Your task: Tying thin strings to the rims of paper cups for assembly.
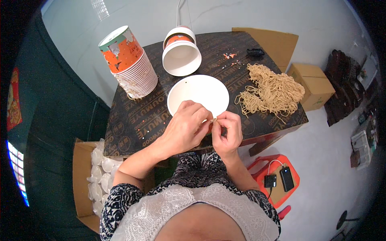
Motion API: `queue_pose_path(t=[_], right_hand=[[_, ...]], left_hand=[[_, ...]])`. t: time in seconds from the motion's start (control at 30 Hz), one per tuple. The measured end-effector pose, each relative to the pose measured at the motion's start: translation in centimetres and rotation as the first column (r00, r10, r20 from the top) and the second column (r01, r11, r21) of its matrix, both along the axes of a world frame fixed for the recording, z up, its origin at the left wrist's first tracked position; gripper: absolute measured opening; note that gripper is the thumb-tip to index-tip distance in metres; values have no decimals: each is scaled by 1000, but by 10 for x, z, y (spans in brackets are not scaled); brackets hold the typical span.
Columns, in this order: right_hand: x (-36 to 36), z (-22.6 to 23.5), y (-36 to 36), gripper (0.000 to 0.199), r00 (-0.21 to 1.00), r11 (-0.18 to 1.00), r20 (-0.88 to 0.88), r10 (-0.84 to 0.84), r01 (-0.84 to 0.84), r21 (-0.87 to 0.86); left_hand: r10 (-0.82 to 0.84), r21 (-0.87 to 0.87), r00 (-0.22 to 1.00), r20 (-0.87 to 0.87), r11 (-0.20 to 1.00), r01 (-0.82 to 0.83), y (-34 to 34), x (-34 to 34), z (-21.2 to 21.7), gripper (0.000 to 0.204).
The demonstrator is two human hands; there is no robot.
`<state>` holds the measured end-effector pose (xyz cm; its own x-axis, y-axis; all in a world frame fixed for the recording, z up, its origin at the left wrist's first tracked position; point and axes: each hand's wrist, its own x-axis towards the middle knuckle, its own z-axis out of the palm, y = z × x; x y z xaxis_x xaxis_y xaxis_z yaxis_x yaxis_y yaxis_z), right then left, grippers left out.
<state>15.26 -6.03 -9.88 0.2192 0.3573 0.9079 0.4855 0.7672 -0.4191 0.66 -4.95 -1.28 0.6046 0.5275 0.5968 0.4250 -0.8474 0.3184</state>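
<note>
A white paper bucket stands on the dark table in front of me, its round white inside facing up. Both my hands meet at its near rim. My left hand is closed, with thumb and fingertips pinched together. Right beside it, my right hand pinches too, its thumb and index fingertip touching the left fingertips. A tiny pale bit shows between the fingers; whether it is cord or part of the rim is too small to tell. To the right lies a loose heap of beige cord.
A tall stack of orange-and-white paper buckets leans at the back left. Another bucket lies tipped behind mine. Small scraps and a black object lie at the back right. A box of plastic-wrapped items and a red stool flank me.
</note>
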Motion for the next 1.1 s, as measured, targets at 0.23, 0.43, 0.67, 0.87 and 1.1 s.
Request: queue_pose_path(t=[0.23,0.43,0.67,0.87,1.1], right_hand=[[0,2,-2,23,999,999,-30,-32,31,-33],[2,3,-6,20,1000,993,-25,-15,12,-122],[0,6,-12,19,991,970,-112,69,-93,-226],[0,7,-16,14,973,933,-205,106,-169,-319],[-3,-2,-15,4,822,826,-490,290,-474,-307]], left_hand=[[-7,33,1000,-9,999,7,-1,0,0,17],[-7,50,1000,5,999,7,-2,0,-1,17],[-4,34,1000,9,999,3,-1,0,-1,18],[-6,1,1000,4,1000,6,0,2,0,16],[13,-49,992,127,999,-7,8,8,-8,12]])
